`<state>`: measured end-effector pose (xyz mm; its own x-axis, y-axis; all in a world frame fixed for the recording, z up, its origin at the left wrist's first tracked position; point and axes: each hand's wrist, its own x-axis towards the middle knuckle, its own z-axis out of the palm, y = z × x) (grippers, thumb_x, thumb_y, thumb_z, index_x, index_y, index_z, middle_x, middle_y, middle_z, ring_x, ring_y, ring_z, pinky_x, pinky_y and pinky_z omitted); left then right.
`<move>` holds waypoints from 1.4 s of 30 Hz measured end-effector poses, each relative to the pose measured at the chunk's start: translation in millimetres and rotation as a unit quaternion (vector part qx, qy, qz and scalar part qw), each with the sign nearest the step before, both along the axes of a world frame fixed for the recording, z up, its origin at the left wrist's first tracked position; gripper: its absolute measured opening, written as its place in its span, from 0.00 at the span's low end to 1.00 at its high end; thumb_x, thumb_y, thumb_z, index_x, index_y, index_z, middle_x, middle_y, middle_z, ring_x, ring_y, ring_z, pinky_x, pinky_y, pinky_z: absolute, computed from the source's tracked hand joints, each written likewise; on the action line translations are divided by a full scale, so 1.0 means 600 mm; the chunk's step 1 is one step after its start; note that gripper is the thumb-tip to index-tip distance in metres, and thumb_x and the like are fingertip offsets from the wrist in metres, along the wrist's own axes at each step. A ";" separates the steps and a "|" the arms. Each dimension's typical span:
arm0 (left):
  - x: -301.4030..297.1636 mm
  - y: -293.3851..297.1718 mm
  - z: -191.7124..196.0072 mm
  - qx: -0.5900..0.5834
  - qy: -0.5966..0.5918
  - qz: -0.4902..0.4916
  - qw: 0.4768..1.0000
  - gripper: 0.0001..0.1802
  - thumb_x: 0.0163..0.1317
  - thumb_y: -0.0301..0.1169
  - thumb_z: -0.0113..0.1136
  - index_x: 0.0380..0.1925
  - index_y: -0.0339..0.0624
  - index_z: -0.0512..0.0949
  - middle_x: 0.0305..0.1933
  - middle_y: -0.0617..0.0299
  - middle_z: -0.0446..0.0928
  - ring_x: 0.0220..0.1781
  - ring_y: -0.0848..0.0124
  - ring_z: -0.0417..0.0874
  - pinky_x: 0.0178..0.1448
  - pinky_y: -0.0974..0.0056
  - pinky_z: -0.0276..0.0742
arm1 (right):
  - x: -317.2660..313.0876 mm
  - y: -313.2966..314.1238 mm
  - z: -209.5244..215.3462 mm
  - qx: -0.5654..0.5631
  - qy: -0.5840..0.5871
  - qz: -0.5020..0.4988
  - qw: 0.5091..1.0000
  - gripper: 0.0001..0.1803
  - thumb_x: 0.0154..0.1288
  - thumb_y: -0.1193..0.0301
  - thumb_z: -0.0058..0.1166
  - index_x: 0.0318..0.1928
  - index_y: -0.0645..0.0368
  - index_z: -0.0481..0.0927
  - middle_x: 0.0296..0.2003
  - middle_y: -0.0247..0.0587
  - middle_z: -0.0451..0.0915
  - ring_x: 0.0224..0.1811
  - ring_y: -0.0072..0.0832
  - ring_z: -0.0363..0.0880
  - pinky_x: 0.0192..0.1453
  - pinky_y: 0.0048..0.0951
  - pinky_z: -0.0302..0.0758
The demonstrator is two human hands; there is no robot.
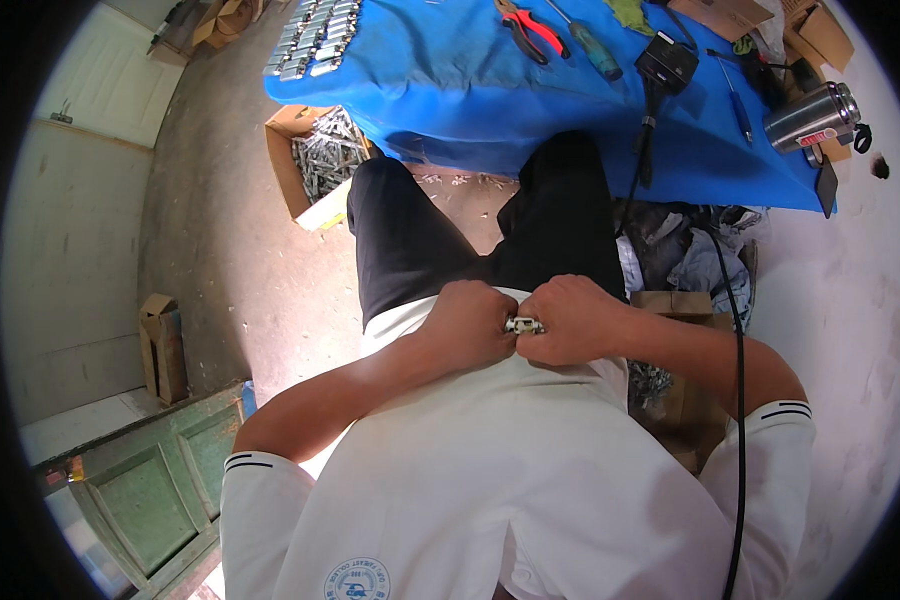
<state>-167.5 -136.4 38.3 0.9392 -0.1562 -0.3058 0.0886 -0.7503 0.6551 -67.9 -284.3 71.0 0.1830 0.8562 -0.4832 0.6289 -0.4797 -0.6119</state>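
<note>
Close to my waist, above my lap, both hands are closed around a small silvery metal fitting with a slot-like opening. My left hand grips its left end. From the other side, the fingers of my right hand wrap its right end. Only the middle of the fitting shows between the fists; the rest is hidden by my fingers. On the far left corner of the blue-covered table, metal pieces lie in tidy rows.
Red-handled pliers, a green-handled screwdriver, a black box-shaped device and a steel flask are on the table. A carton of metal parts stands on the floor at left. A black cable hangs down my right side.
</note>
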 end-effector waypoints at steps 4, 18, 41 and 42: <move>-0.020 0.000 -0.007 -0.021 -0.034 0.009 0.999 0.09 0.40 0.32 0.66 0.23 0.41 0.82 0.21 0.49 0.77 0.25 0.51 0.78 0.32 0.55 0.74 | -0.012 -0.007 -0.016 0.047 0.033 0.001 0.998 0.13 0.48 0.64 0.52 0.19 0.62 0.77 0.17 0.51 0.75 0.23 0.49 0.76 0.32 0.43 0.73; -0.032 -0.022 0.004 0.050 -0.029 0.031 0.998 0.07 0.41 0.30 0.65 0.22 0.40 0.82 0.22 0.48 0.78 0.27 0.51 0.80 0.37 0.54 0.75 | -0.024 0.030 0.031 -0.108 -0.066 0.094 0.988 0.16 0.50 0.61 0.51 0.25 0.62 0.81 0.23 0.51 0.79 0.27 0.48 0.79 0.36 0.44 0.75; -0.038 -0.019 0.011 -0.014 -0.031 0.058 0.998 0.05 0.40 0.28 0.64 0.16 0.38 0.78 0.20 0.47 0.76 0.26 0.48 0.78 0.34 0.52 0.73 | -0.058 -0.040 -0.057 0.151 0.154 -0.123 0.969 0.12 0.47 0.69 0.55 0.19 0.67 0.73 0.18 0.58 0.73 0.20 0.52 0.72 0.27 0.43 0.69; -0.038 -0.020 0.013 -0.015 -0.028 0.056 0.998 0.05 0.40 0.28 0.64 0.16 0.38 0.78 0.21 0.47 0.76 0.26 0.48 0.78 0.34 0.52 0.73 | -0.057 -0.042 -0.060 0.160 0.151 -0.111 0.969 0.12 0.47 0.68 0.55 0.19 0.67 0.74 0.18 0.58 0.74 0.20 0.52 0.72 0.27 0.43 0.69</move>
<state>-190.6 -148.5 46.4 0.9669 -0.0566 -0.2486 0.1337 -0.7175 0.6836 -102.1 -309.7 35.3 0.2724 0.9264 -0.2598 0.3013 -0.3386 -0.8914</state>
